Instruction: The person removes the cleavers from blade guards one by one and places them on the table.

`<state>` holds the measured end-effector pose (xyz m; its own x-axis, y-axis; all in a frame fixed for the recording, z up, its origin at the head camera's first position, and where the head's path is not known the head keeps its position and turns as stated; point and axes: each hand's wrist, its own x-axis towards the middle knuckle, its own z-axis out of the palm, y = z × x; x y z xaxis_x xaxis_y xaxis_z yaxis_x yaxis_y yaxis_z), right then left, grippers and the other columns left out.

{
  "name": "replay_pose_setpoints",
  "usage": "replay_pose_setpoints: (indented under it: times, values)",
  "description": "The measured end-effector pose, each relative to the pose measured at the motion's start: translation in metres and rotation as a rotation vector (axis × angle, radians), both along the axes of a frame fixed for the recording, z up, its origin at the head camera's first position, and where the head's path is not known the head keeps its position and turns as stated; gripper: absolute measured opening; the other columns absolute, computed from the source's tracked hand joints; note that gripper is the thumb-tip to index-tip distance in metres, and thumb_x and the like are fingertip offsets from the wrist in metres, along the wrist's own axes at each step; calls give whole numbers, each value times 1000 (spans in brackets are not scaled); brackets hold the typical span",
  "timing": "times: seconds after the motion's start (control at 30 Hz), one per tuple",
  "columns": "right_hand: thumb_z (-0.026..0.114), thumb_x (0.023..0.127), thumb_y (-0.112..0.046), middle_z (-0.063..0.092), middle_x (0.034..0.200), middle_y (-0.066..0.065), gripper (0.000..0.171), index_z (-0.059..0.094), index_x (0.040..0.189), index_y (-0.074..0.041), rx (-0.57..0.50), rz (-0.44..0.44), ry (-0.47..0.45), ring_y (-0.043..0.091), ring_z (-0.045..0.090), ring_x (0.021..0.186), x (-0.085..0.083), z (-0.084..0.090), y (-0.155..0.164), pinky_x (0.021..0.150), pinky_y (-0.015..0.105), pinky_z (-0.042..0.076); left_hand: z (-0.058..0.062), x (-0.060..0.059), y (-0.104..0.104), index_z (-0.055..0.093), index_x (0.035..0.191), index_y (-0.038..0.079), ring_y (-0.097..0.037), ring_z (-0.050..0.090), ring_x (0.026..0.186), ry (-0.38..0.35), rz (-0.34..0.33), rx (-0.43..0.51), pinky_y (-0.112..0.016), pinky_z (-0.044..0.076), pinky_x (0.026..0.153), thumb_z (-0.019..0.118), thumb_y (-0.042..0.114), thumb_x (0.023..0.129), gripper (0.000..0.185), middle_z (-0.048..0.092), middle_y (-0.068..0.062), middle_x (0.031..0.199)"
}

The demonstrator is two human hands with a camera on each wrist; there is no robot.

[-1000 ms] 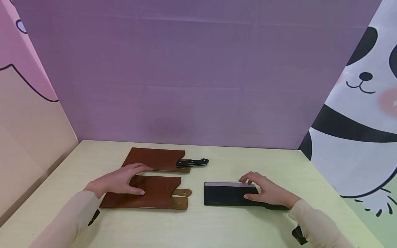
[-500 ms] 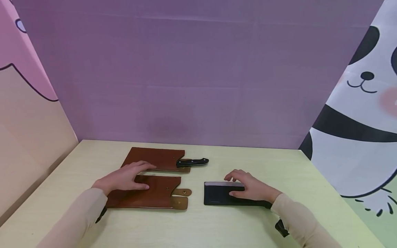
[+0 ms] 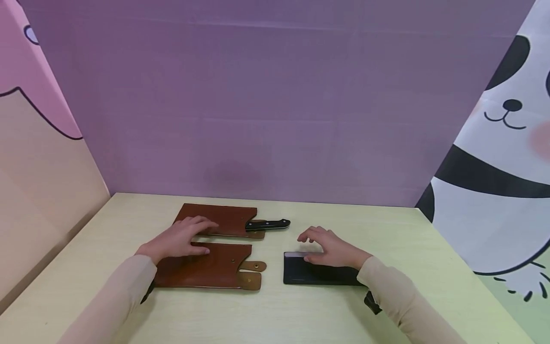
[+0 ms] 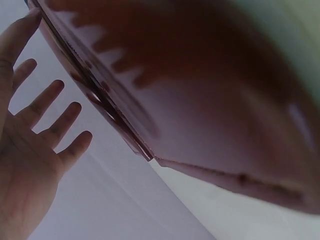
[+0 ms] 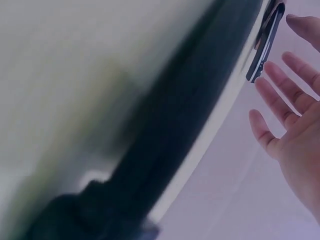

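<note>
Since a second ago our right hand point(image 3: 331, 248) has slid leftward along the black cleaver point(image 3: 320, 273), from its handle end toward the blade's far corner, and our left hand point(image 3: 180, 239) has crept forward, away from us, off the middle of the near brown sheath point(image 3: 206, 271) toward the gap between the two sheaths. The things themselves have not shifted.

Now our left hand lies palm down with straight, spread fingers point(image 4: 55, 115), its heel over the back edge of the near sheath and its fingertips reaching onto the far brown sheath point(image 3: 223, 219); it grips nothing. The left wrist view shows the open palm point(image 4: 25, 170) just above the brown leather point(image 4: 200, 100), though we cannot tell from it how firmly the hand touches.

Our right hand hovers over the left part of the cleaver with fingers loosely bent and spread, thumb near the blade's upper edge; it holds nothing. In the right wrist view its fingers point(image 5: 280, 100) are parted and apart from the dark blade point(image 5: 175, 130).

The cleaver lies flat on the pale surface point(image 3: 386, 229), right of the near sheath, just beside its two strap tabs point(image 3: 251, 274) but not touching them. The far sheath holds a knife whose black handle point(image 3: 267, 223) sticks out to the right. A purple wall point(image 3: 275, 95) stands behind.
</note>
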<state>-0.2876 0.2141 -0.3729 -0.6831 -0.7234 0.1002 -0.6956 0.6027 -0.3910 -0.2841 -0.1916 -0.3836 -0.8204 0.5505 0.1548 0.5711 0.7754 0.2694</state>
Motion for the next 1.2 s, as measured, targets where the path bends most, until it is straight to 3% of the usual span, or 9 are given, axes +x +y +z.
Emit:
replay_pose_setpoints:
  times: [0.3,0.6,1.2]
  values:
    - [64,84,-21,54,117,7,41,52,120,-6,44,-4,19,24,47,108,-5,5,-18,89,43,35,0,-14,0,49,131,18,-31,47,113,33,28,-4,-51,38,95,73,37,75,64,50,-8,127]
    - [65,83,-22,55,116,9,39,53,118,-10,64,-13,30,27,46,109,-16,13,-37,89,45,35,12,-22,0,47,132,18,-36,45,118,19,66,-35,-56,34,96,73,35,75,65,49,-11,131]
    - [64,84,-20,55,117,10,41,53,120,-6,115,-97,94,24,47,110,-43,18,-59,94,54,33,16,-34,-2,43,136,19,-37,41,121,-65,103,8,-57,33,97,72,44,74,72,45,-12,134]
